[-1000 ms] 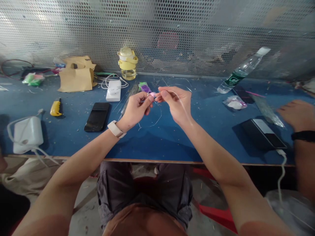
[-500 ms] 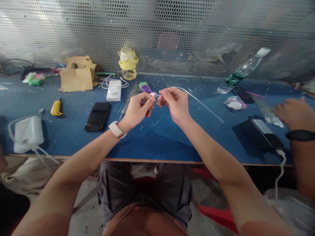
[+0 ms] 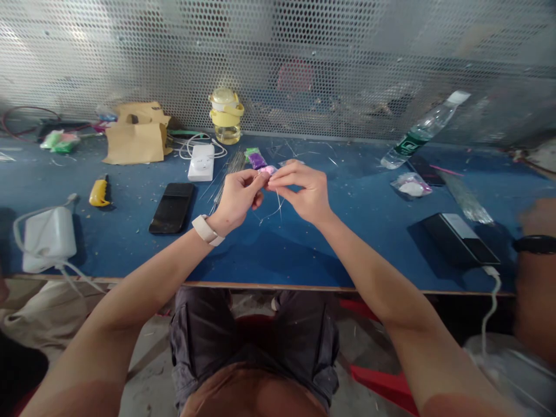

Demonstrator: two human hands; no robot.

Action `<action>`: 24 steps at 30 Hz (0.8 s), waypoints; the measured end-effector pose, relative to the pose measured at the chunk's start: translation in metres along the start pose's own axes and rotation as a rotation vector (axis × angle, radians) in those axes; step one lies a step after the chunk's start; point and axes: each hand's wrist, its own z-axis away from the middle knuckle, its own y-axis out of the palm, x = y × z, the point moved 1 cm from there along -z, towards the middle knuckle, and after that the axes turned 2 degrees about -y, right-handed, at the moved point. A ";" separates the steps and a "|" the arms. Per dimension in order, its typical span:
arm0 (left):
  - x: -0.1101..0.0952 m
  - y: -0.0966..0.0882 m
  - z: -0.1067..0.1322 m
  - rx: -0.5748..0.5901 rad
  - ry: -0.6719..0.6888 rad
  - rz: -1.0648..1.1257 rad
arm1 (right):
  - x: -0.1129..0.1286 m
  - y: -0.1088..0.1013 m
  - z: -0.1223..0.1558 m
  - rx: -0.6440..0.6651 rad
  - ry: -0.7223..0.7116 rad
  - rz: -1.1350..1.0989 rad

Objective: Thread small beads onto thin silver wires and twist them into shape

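Above the middle of the blue table (image 3: 282, 249), my left hand (image 3: 238, 196) and my right hand (image 3: 302, 191) meet fingertip to fingertip. Both pinch a small pink piece (image 3: 268, 170) with thin wire (image 3: 273, 209) hanging from it. A white watch sits on my left wrist. A bundle of thin wires (image 3: 230, 168) and a small purple-and-green bag (image 3: 256, 157) lie just behind my hands.
A black phone (image 3: 172, 207), a yellow cutter (image 3: 98, 192), two white chargers (image 3: 201, 161), a brown paper bag (image 3: 135, 133) and a yellow jar (image 3: 226, 114) lie left and behind. On the right are a plastic bottle (image 3: 419, 130), a black power bank (image 3: 459, 238) and another person's arm (image 3: 536, 255). Perforated metal (image 3: 278, 58) closes the back.
The long wire that swung out to the right from my right hand is gone from there; short wire ends now hang below my joined fingers. The other person's hand drew back to the right.
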 end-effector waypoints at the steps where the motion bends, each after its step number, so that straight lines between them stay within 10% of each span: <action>1: 0.001 0.000 0.000 -0.001 -0.002 0.017 | 0.000 0.000 0.001 0.008 0.007 0.038; 14: -0.001 0.004 0.002 0.040 0.064 0.015 | 0.013 0.001 -0.003 -0.083 0.056 0.041; 24: -0.004 0.010 0.008 -0.054 0.249 -0.062 | 0.018 0.020 -0.004 -0.247 0.422 -0.296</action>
